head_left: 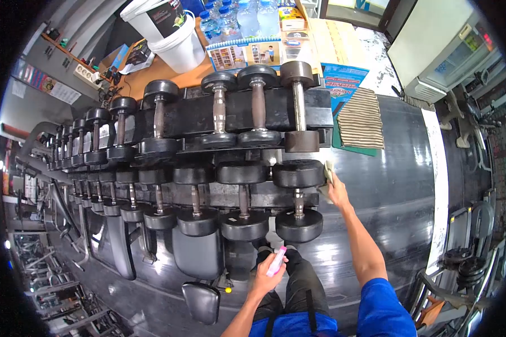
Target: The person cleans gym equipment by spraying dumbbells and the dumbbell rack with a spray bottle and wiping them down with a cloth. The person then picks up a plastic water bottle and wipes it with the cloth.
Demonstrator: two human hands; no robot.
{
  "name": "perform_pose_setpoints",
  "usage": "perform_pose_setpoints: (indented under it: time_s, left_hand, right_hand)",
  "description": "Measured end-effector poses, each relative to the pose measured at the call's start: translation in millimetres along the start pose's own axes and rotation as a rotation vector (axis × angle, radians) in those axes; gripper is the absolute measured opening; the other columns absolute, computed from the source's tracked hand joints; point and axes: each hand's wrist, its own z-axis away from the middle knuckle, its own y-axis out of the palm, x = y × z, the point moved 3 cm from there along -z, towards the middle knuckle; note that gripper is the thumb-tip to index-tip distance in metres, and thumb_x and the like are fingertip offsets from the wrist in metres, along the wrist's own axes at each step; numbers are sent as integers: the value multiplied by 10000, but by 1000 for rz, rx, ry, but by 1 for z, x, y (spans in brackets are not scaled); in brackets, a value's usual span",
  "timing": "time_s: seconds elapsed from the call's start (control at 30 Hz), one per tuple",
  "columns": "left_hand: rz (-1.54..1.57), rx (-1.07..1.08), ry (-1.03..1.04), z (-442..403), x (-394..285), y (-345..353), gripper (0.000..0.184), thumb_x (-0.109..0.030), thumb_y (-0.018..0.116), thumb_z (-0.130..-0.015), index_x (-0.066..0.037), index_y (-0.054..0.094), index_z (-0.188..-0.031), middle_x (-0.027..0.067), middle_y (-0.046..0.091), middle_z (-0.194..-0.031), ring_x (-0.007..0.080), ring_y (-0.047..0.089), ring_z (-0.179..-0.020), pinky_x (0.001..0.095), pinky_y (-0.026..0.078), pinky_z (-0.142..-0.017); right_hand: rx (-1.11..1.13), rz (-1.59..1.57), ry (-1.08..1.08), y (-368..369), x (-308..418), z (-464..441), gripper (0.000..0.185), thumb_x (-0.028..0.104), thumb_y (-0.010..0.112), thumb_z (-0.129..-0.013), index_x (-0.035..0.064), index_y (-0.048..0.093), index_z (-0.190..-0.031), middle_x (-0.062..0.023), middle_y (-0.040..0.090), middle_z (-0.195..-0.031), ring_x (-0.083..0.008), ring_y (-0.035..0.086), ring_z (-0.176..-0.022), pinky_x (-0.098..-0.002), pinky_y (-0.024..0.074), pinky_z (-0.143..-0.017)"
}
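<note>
My left hand (265,276) is closed around a small pink-and-white bottle (276,262), held upright in front of my legs. My right hand (337,192) grips a pale cloth (328,171) at the right end of the lower rack. That cloth lies against or just beside the end of a black round-headed dumbbell (299,173); the exact contact is hard to make out. Left of it on the same tier rests another black dumbbell (242,172). On the upper tier above sits a dumbbell with brownish heads and a shiny metal handle (299,106).
Both rack tiers run left with several more dumbbells. Behind stands a wooden counter with white buckets (177,50) and water bottles (229,22). A striped mat (361,119) lies right of the rack. A padded bench (198,253) is below left; gym machines line the right.
</note>
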Motion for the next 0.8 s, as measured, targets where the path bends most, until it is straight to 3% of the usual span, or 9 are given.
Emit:
perform_pose_setpoints:
  time_s: [0.03,0.13,0.17,0.27,0.33,0.4,0.5,0.6,0.8]
  left_hand:
    - [12,3,15,-1,-2,2,165,4,632,-842,-54,635,-995,9,633,-767,64,582,-606,242,458,-545]
    - [38,6,36,0,-10,5,163,-18,645,-845,-58,639,-1003,18,633,-749,69,583,-618,251,456,-559]
    - [49,4,29,1,-15,5,159,-12,642,-849,-59,638,-1002,5,630,-748,61,575,-604,243,451,-545]
    - [33,4,36,1,-15,1,160,-8,634,-859,-59,639,-1011,-7,616,-735,50,561,-594,230,441,-536]
    - [34,-1,59,-1,-17,0,165,-6,630,-861,-58,640,-1017,-8,610,-728,49,560,-599,227,441,-541]
    - [30,-5,63,-2,-20,-1,169,-6,629,-861,-57,641,-1022,-11,603,-717,48,559,-602,226,440,-544]
    - [27,17,-42,-7,-30,-6,163,-13,631,-859,-51,636,-1018,15,630,-756,72,570,-628,244,447,-570]
    - [79,-2,-40,-10,-39,-3,152,-8,630,-856,-44,638,-1004,30,640,-788,81,578,-674,252,449,-605]
    - [89,-62,74,-5,-34,-9,161,-6,643,-845,-42,643,-1003,28,640,-783,79,564,-653,250,442,-596]
  right_hand:
    - [83,-56,137,9,-14,-7,428,32,467,-920,46,486,-1347,-197,567,-1280,-388,544,-1168,-388,441,-982]
    - [-194,-503,185,39,-20,-13,421,49,479,-934,49,488,-1356,-197,579,-1288,-338,578,-1149,-377,434,-964]
    - [-291,-479,251,40,-10,-5,416,44,481,-941,35,486,-1357,-211,606,-1243,-316,605,-1108,-368,436,-952]
    - [-493,-386,135,38,24,17,436,-15,468,-907,25,503,-1340,-222,623,-1212,-326,596,-1139,-366,427,-984]
    - [-486,-340,-47,40,48,29,559,-117,471,-767,37,558,-1298,-220,610,-1245,-332,549,-1231,-399,393,-1059]
    - [-379,-2,-526,30,88,35,602,-126,535,-680,86,610,-1238,-165,611,-1256,-319,552,-1222,-423,395,-1067]
    - [-227,285,-653,14,124,22,591,-110,579,-618,127,641,-1157,-99,601,-1267,-301,553,-1206,-436,404,-1065]
    - [-220,247,-632,5,115,4,562,-98,605,-615,140,638,-1123,-69,588,-1270,-290,560,-1183,-414,430,-1037]
    - [-334,-110,-378,13,74,-32,462,-112,466,-785,52,578,-1202,-184,633,-1151,-380,575,-1121,-436,457,-950]
